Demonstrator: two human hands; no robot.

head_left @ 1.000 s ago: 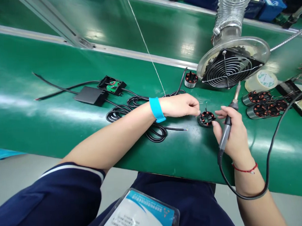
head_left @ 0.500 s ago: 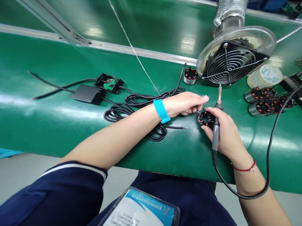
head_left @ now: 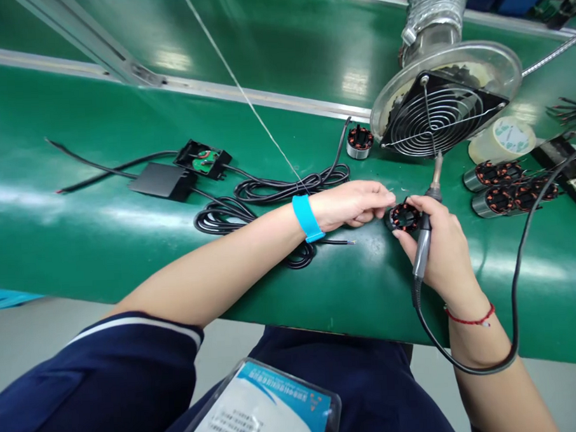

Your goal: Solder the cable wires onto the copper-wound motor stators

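My right hand (head_left: 446, 250) is closed on two things at once. Its thumb and fingertips grip a small round motor stator (head_left: 402, 218) with copper windings, and a soldering iron (head_left: 422, 251) lies across the same hand, its metal tip pointing up and away towards the fan. At the stator's left side is my left hand (head_left: 352, 203), wearing a blue wristband. Its thumb and fingers are pinched together close to the stator's upper left edge; what they hold, if anything, is too small to make out.
A fume extractor fan (head_left: 434, 123) hangs behind my hands. Several stators (head_left: 495, 200) stand at the right near a tape roll (head_left: 507, 139); another stator (head_left: 360, 143) is left of the fan. Coiled black cables (head_left: 268, 191) and an opened black case (head_left: 203, 159) lie at left.
My right hand has shifted slightly right with the stator and soldering iron, and the iron's tip has swung right. My left fingers have closed closer together beside the stator.
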